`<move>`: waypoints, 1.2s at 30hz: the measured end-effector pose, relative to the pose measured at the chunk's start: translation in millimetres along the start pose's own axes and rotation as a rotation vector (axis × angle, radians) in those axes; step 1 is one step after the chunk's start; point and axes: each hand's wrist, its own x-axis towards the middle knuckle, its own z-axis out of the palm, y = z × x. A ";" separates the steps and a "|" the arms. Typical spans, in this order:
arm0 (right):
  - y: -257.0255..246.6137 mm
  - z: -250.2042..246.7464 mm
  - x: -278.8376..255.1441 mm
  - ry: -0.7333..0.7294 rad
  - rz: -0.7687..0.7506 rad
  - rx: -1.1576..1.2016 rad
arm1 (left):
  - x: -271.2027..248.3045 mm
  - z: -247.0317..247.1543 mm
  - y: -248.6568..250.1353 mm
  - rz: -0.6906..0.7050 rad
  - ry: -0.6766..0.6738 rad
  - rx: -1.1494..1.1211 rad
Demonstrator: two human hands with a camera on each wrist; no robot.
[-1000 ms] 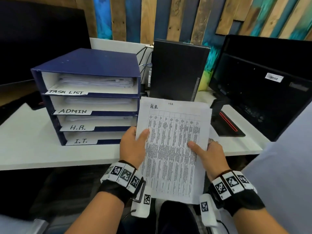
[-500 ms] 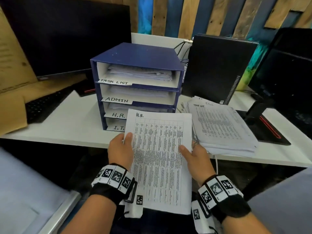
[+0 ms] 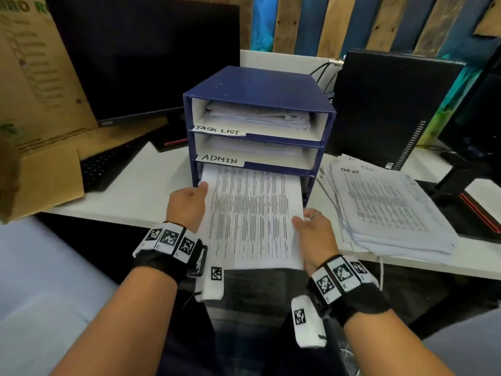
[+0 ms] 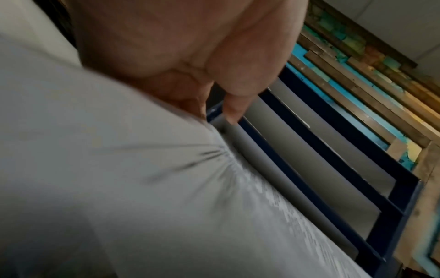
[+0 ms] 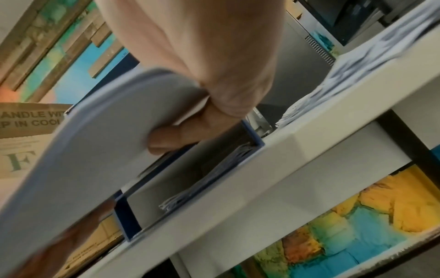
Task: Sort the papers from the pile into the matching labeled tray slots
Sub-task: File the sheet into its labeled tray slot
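- Since half a second ago, the H.R. sheet has gone from upright before the tray stack to half inside the third slot, under the ADMIN label.
- Left hand pinches the sheet's left edge.
- Right hand pinches its right edge, thumb on top.
- Paper pile lies on the worktop just right of the stack.

Even indoor light; blurred, dim wrist views
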 end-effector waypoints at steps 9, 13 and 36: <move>-33.4 1.8 18.8 -0.009 0.182 0.136 | -5.7 -3.3 -16.6 -0.069 -0.084 -0.233; -32.2 5.8 19.9 0.069 0.186 0.225 | 2.4 18.7 9.9 -0.027 0.026 -0.390; -31.8 21.6 43.9 0.003 -0.125 0.076 | 4.4 72.1 19.0 0.593 -0.133 0.734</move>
